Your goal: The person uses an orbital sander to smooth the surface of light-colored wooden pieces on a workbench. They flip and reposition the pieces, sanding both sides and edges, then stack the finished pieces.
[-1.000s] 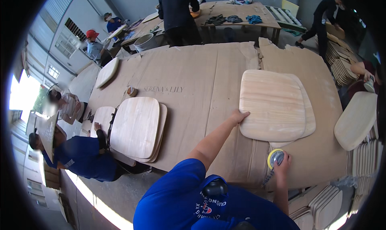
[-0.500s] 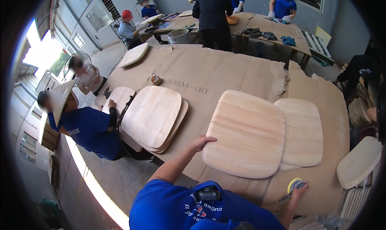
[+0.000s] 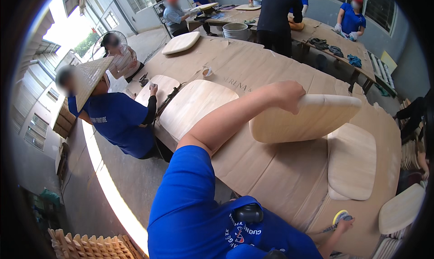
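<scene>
My left hand [image 3: 290, 96] grips the edge of a pale wooden seat panel [image 3: 304, 121] with rounded corners. The panel is tilted up off the cardboard, its thick edge showing. Low on the right, my right hand [image 3: 346, 225] is closed round a small disc sander [image 3: 340, 217] with a yellow pad and a dark hose. Beyond the tilted panel, more pale panels [image 3: 352, 161] lie flat, one partly on another.
Cardboard [image 3: 253, 166] covers the worktable. At left, a co-worker in a conical hat [image 3: 92, 80] stands beside another panel stack [image 3: 194, 103]. A small tub [image 3: 207, 72] sits farther back. Stacked panels [image 3: 402, 209] stand off the table's right side. More people work at a far table.
My left hand has lifted the upper panel from lying flat to a steep tilt and moved farther away. The right hand still holds the sander. The whole view has shifted.
</scene>
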Demonstrator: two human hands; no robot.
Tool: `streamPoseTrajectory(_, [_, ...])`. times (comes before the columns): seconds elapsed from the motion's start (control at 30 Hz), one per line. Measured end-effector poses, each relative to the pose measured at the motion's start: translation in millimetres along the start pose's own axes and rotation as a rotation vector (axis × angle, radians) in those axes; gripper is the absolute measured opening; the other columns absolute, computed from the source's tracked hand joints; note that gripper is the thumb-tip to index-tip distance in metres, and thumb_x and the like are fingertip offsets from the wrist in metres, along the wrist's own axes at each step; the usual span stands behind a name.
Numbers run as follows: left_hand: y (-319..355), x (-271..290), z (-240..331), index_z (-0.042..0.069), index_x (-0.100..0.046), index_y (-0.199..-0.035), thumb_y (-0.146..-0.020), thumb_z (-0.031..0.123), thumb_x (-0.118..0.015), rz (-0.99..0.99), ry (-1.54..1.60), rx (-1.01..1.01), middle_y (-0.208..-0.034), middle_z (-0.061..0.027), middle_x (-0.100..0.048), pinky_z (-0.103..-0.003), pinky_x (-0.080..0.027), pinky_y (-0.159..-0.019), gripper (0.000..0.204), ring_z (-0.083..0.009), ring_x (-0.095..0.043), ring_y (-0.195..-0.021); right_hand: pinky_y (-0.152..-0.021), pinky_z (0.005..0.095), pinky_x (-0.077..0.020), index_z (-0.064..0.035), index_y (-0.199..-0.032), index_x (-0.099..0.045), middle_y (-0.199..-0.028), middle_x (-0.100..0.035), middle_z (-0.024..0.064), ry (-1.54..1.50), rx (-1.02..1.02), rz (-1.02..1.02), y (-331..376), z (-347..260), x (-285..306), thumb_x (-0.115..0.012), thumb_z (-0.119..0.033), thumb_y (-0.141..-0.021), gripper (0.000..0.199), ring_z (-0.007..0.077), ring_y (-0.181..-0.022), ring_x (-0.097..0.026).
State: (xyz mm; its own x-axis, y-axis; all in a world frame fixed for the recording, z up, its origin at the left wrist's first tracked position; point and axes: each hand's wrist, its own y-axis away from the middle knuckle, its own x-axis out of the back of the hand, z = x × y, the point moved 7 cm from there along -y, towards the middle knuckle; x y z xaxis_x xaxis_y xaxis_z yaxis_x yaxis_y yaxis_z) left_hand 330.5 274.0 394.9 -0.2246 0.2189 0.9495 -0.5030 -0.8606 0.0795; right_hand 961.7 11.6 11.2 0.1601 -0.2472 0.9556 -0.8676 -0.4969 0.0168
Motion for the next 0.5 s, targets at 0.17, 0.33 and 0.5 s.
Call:
streamPoseTrajectory(0.17, [78,-77,27,0.007,-0.057,-0.126,-0.072,0.006,-0.063,-0.112,-0.358,-0.195,-0.091,-0.0124,-0.063,-0.037,-0.054,-0.069,0.054,-0.0276,-0.066,-0.084,-0.094,0.0501,-0.0498,-0.0215,-0.146,-0.029,-0.121,-0.057,0.0268,0.015,0.045,-0.018,-1,7,-2,-0.068,-0.015,-0.075,0.081,0.044,-0.107,-0.059])
streamPoseTrajectory(0.33, [167,-180,26,0.008,-0.055,-0.128,-0.085,0.014,-0.054,-0.044,-0.362,-0.294,-0.103,-0.0052,-0.054,-0.027,-0.051,-0.066,0.044,-0.019,-0.055,-0.095,-0.093,0.05,-0.0505,-0.0205,-0.142,-0.033,-0.119,-0.061,0.0237,0.03,0.022,-0.038,-20,9,-8,-0.068,-0.015,-0.074,0.077,0.0434,-0.103,-0.063])
streamPoseTrajectory(0.5, [205,-263,31,-0.003,-0.047,-0.133,-0.084,0.013,-0.049,0.131,-0.11,-0.319,-0.133,-0.015,-0.047,-0.038,-0.041,-0.104,0.051,-0.0299,-0.046,-0.125,-0.094,0.0484,-0.0504,-0.02,-0.14,-0.035,-0.12,-0.061,0.0225,0.086,0.038,-0.021,-35,7,-14,-0.07,-0.017,-0.072,0.076,0.0425,-0.105,-0.062])
